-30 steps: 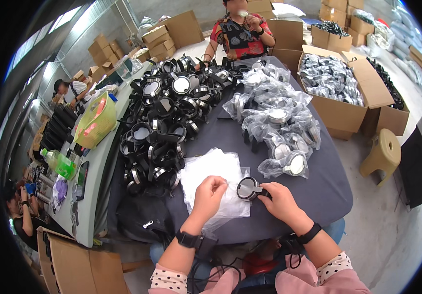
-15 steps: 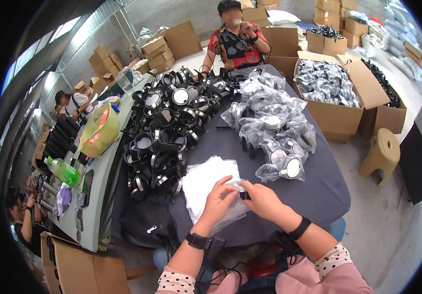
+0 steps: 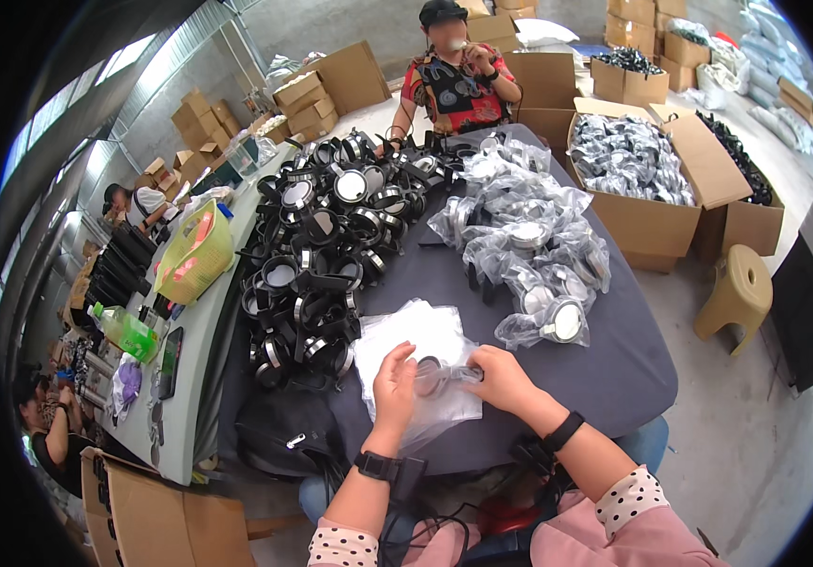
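Over a stack of clear plastic bags (image 3: 397, 331) I hold a round black-and-silver lid (image 3: 431, 378) with a side handle, inside a clear bag. My left hand (image 3: 395, 386) curls against the left side of the bagged lid, fingers closed on the plastic. My right hand (image 3: 503, 380) pinches the bag around the handle end, to the right of the lid. To the left lies a heap of unbagged black-and-silver lids (image 3: 321, 227). To the right lies a pile of bagged lids (image 3: 529, 236).
A dark cloth covers the table (image 3: 576, 406). A black bag (image 3: 283, 425) lies at its left front. A person (image 3: 458, 90) sits across. Cardboard boxes (image 3: 642, 222), one full of bagged lids, and a stool (image 3: 735, 293) stand right. A side table with a yellow-green basket (image 3: 196, 255) is left.
The lid now shows between my hands inside the bag. My hands have moved apart, the left one shifting left and the right one slightly right.
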`<state>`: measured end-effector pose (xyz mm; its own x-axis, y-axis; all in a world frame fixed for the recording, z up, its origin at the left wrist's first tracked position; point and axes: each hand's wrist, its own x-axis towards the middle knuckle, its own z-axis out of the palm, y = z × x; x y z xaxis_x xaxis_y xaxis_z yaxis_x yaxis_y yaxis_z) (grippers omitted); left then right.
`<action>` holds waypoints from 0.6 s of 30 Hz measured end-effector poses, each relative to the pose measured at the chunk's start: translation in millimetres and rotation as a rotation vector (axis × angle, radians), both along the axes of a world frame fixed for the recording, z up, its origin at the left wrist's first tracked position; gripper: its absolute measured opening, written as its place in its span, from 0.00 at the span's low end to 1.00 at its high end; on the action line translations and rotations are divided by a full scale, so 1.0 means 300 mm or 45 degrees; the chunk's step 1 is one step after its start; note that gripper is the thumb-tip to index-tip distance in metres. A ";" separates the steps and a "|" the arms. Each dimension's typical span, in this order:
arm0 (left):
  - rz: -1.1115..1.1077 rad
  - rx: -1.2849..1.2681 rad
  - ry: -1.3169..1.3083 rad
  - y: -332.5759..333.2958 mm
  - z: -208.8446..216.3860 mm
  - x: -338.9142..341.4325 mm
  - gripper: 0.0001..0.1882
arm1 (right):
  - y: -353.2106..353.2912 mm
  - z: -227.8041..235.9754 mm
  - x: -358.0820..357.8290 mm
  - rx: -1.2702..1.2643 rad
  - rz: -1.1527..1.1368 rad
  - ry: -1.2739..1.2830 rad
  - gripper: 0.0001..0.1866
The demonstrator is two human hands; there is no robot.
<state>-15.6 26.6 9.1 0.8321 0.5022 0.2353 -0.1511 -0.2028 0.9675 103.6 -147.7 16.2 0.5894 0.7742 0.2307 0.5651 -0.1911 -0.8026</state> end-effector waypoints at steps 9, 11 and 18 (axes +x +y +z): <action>0.169 0.618 0.203 -0.020 -0.062 -0.021 0.18 | -0.218 -0.027 -0.024 0.253 -0.335 -0.281 0.11; 0.185 0.651 0.203 -0.023 -0.052 -0.024 0.18 | -0.221 0.077 -0.052 0.190 -0.320 -0.203 0.13; 0.177 0.604 0.251 -0.034 -0.048 -0.010 0.18 | 0.053 0.188 -0.015 -0.223 -0.067 -0.610 0.25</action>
<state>-18.6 16.5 -5.4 0.8167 0.4872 0.3094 0.0834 -0.6301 0.7720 99.2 -131.9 72.7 0.4885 0.7977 0.3537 0.8477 -0.3377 -0.4091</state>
